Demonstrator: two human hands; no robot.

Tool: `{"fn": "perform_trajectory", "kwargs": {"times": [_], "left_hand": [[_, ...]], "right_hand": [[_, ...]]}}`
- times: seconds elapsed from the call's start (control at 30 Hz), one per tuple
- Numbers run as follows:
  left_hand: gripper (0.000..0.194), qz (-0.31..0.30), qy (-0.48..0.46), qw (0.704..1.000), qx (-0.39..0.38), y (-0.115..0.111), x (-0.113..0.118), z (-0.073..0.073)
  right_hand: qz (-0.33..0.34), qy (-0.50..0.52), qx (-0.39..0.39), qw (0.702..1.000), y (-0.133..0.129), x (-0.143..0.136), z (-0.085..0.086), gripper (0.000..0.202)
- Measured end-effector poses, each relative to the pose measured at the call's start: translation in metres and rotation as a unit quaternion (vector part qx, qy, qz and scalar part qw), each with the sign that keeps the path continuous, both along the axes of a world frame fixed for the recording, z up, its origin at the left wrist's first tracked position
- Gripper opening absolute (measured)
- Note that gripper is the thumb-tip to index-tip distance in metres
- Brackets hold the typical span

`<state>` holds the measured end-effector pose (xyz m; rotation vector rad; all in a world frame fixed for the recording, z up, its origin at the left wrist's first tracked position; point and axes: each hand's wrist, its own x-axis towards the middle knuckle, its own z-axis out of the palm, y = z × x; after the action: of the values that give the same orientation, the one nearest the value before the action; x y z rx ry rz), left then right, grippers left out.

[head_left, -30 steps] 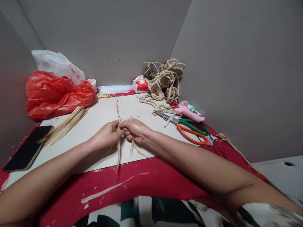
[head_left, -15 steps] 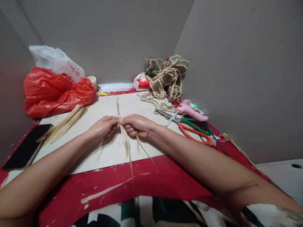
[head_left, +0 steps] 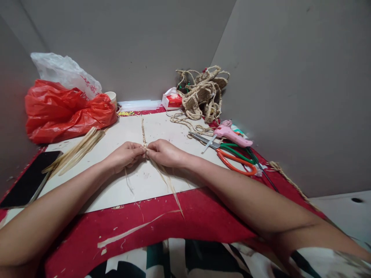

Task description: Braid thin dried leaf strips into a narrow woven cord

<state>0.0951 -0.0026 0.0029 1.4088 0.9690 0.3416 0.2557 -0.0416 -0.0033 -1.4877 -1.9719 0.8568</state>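
Observation:
A thin braid of pale straw [head_left: 143, 131] runs up the white board [head_left: 116, 193] from between my two hands. My left hand [head_left: 129, 155] pinches its lower end from the left, fingers curled. From the right, my right hand [head_left: 162, 153] pinches the same spot, its thumb and forefinger touching the braid. Loose straw strands [head_left: 173, 189] hang below my right hand toward the red cloth, and a thinner wisp shows under my left hand. The fingertips hide the crossing of the strands.
Straw strips [head_left: 77, 152] lie by a black phone [head_left: 30, 177] at left. Behind stand a red bag [head_left: 66, 114], a cup [head_left: 112, 96] and a tissue box [head_left: 173, 99]. Coiled rope [head_left: 203, 94], scissors [head_left: 236, 164] and a pink glue gun [head_left: 232, 135] are at right.
The strands under my hands have shifted; several that hung at the middle now slant to the right. My right hand's fingers have moved in closer around the braid's end. The view has shifted slightly.

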Motion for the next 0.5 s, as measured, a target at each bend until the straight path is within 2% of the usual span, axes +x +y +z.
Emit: {"fn": "perform_trajectory", "kwargs": {"times": [0.1,0.37,0.5], "left_hand": [[0.02,0.011,-0.009,1.0,-0.01,0.001,0.0,-0.001],[0.023,0.034,-0.015,0.999,0.015,-0.003,0.003,0.0],[0.024,0.039,-0.029,0.999,0.008,-0.005,0.003,-0.002]], "right_hand": [[0.013,-0.055,0.032,0.998,-0.001,0.002,0.004,0.022],[0.029,-0.133,0.001,0.991,-0.01,0.009,0.029,0.026],[0.045,-0.151,-0.012,0.987,-0.02,-0.004,0.028,0.025]]}}
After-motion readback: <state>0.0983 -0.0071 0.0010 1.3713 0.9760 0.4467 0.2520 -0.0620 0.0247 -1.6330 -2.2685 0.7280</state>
